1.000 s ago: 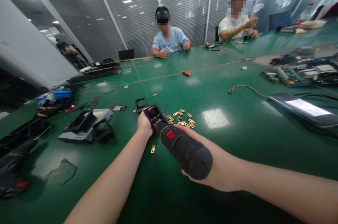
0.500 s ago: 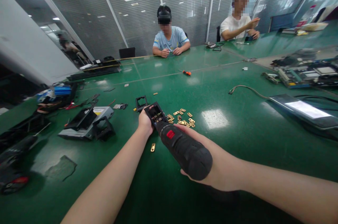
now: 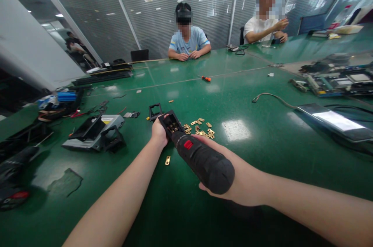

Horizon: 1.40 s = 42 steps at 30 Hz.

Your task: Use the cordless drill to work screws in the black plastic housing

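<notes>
A black cordless drill [image 3: 204,161] with a red switch on top is in my right hand [image 3: 241,177], whose fingers wrap its grip and are partly hidden. My left hand [image 3: 159,132] grips a small open black plastic housing [image 3: 165,119] from its left side. Brass-coloured parts show inside the housing. The drill's front end meets the near side of the housing; its tip is hidden. Several brass plates with holes [image 3: 210,134] lie scattered just right of the housing. One more brass plate [image 3: 168,160] lies nearer to me, below my left hand.
A black frame [image 3: 155,112] lies behind my left hand. To the left are a grey metal box [image 3: 87,140] and another drill [image 3: 14,196]. An orange screwdriver [image 3: 206,79], a phone-like device [image 3: 335,120] and circuit boards [image 3: 340,84] lie farther off. Two people sit across the table.
The view has shifted slightly. My hands, the drill and the housing keep nearly the same position relative to each other.
</notes>
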Available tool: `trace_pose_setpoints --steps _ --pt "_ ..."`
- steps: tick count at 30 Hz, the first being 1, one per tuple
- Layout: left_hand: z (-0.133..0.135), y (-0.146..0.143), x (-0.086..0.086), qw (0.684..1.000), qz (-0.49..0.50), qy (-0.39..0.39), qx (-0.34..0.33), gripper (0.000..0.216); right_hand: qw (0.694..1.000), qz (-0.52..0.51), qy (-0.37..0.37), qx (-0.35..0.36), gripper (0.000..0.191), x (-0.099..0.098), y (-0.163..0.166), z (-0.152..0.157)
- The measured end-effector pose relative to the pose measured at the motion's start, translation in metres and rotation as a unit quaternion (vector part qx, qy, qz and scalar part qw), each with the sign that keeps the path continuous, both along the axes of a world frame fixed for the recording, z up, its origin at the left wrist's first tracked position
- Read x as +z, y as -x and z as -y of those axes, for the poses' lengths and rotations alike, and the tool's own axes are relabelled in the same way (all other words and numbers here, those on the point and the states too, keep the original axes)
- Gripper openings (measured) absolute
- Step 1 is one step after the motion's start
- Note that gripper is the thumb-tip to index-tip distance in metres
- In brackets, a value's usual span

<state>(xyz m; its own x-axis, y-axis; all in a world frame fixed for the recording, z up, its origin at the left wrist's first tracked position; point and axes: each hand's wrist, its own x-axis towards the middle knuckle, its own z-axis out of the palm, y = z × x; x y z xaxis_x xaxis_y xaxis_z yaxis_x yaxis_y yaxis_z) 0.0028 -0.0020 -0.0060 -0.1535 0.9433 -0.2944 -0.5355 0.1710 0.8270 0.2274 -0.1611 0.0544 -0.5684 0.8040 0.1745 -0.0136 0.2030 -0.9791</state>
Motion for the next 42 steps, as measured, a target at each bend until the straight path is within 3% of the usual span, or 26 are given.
trace_pose_setpoints --steps 42 --pt "-0.0018 0.0001 -0.0009 1.0 0.01 0.005 0.002 0.019 1.0 0.018 -0.014 -0.005 0.105 -0.0058 -0.0025 -0.0002"
